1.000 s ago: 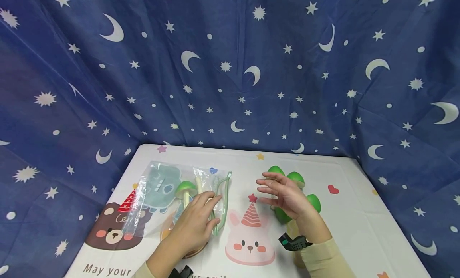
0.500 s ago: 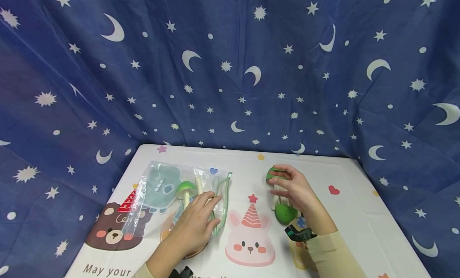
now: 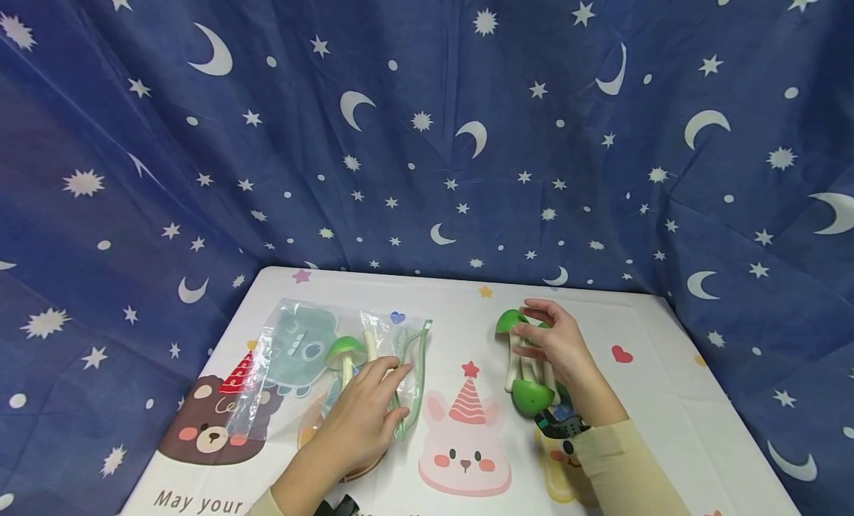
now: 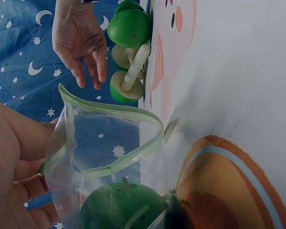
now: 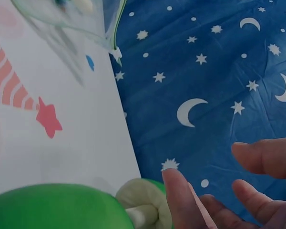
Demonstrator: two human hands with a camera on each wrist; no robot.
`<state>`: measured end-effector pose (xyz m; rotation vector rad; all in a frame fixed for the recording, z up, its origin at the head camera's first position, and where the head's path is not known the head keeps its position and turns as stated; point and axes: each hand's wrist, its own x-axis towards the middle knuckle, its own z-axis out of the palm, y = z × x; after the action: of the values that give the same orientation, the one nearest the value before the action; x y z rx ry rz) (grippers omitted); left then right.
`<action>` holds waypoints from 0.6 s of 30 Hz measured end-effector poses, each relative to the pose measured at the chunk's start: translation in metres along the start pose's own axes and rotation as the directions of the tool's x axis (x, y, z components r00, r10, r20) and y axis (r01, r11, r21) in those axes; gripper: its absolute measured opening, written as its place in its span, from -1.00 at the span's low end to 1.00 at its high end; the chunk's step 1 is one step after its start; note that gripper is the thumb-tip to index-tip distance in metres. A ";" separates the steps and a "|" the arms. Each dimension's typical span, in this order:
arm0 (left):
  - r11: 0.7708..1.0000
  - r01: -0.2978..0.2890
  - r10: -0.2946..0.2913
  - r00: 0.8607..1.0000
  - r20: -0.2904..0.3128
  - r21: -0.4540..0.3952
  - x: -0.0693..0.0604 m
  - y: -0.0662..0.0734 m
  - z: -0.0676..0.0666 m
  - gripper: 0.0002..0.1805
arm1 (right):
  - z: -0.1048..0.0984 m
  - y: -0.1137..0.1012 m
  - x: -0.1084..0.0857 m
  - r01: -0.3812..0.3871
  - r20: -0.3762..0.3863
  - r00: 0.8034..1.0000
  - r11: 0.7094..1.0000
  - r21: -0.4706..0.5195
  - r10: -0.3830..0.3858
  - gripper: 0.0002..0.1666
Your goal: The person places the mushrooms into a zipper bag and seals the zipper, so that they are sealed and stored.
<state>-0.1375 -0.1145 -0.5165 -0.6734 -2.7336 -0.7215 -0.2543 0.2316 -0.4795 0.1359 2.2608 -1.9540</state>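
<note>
A clear zip bag (image 3: 256,397) with green edging lies at the left, with a green-capped mushroom (image 3: 345,347) and a pale stem inside. My left hand (image 3: 360,412) grips the bag near its mouth; in the left wrist view the hand (image 4: 19,162) has its fingers around the edge and the mouth (image 4: 112,109) gapes. My right hand (image 3: 563,353) is over a group of green-capped mushrooms (image 3: 532,399), fingers spread and slightly bent, holding nothing. Its fingers (image 5: 186,200) stand apart beside a pale-stemmed mushroom (image 5: 143,205) in the right wrist view. The hand hides part of the group.
The white table cover (image 3: 667,397) has printed animals, hearts and stars. A blue curtain (image 3: 427,153) with moons and stars hangs behind the table's far edge and at both sides.
My right hand has shifted to the right across the mushrooms, so more pale stems show to its left. My left hand and the bag have stayed where they were.
</note>
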 end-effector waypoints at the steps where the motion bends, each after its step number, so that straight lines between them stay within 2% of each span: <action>1: 1.000 0.000 0.000 1.000 -0.001 0.001 0.000 0.000 0.000 -0.26 | 0.000 0.000 0.001 0.000 -0.002 1.000 1.000 -0.007 0.000 -0.26; 18: 1.000 -0.023 0.023 0.999 -0.029 0.022 -0.001 -0.001 0.001 -0.25 | -0.003 0.006 0.021 -0.089 -0.031 0.996 0.994 -0.058 0.087 -0.23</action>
<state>-0.1377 -0.1153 -0.5178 -0.6832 -2.6990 -0.6907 -0.2743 0.2344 -0.4882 0.2537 2.2871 -1.8507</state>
